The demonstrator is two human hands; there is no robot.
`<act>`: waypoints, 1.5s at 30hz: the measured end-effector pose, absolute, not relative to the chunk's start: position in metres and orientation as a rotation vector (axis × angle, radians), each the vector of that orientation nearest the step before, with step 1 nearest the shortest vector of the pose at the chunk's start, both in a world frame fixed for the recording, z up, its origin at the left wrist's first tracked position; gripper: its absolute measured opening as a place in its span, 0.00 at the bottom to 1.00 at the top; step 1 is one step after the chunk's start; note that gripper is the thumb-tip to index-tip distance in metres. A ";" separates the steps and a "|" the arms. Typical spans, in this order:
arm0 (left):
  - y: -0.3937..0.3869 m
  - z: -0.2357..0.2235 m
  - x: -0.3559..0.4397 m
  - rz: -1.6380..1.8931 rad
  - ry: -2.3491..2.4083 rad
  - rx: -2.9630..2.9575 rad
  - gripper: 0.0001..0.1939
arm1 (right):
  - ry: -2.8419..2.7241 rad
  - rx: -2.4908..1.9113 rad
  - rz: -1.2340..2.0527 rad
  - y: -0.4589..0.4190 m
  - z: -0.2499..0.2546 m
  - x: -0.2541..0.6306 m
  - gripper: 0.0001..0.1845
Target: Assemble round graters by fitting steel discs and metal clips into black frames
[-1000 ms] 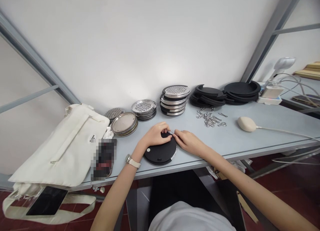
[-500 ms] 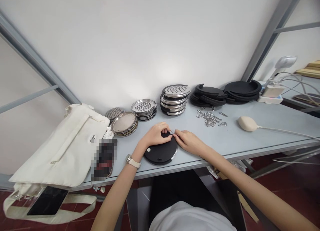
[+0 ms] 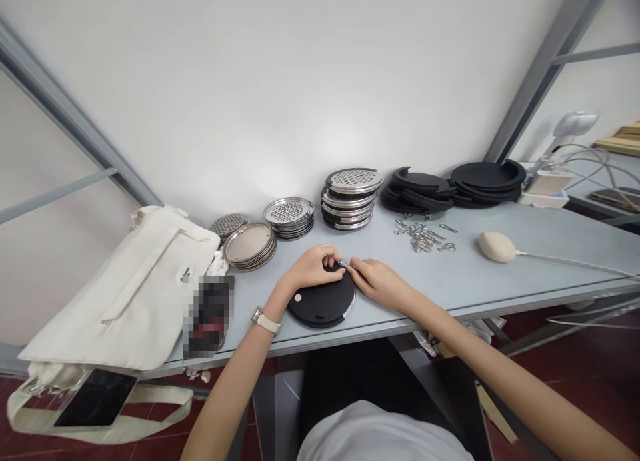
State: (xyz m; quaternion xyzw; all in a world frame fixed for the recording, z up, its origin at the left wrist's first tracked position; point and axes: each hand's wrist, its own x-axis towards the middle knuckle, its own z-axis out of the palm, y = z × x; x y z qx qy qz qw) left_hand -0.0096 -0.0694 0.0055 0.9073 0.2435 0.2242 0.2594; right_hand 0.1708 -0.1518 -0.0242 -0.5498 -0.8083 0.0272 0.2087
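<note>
A black round disc with a thin metal rim [image 3: 320, 304] lies flat on the table, with a small white dot near its left side. My left hand [image 3: 314, 266] grips its top edge, and a watch sits on that wrist. My right hand [image 3: 376, 281] closes in from the right, its fingertips pinching a small metal clip [image 3: 343, 264] at the disc's upper edge. The fingers of both hands meet there and hide most of the clip.
Stacks of perforated metal discs [image 3: 349, 198] and black rings [image 3: 487, 178] line the back of the table, with a pile of metal clips [image 3: 420, 238] below them. A white canvas bag [image 3: 125, 288] lies left; a beige corded oval object [image 3: 496, 246] lies right.
My hands stay at the disc's upper edge, with only slight finger shifts. The whole scene moves slightly in the view as my head moves.
</note>
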 end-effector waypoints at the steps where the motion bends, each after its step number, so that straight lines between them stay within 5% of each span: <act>1: -0.070 0.005 -0.010 0.602 0.673 2.441 0.07 | -2.247 -1.533 0.073 -0.152 -0.024 0.171 0.12; 35: -0.071 0.008 -0.011 0.585 0.657 2.440 0.07 | -1.861 -1.477 0.307 -0.162 -0.009 0.167 0.09; 45: -0.072 0.009 -0.011 0.587 0.664 2.426 0.08 | -2.401 -1.196 0.051 -0.204 0.030 0.020 0.08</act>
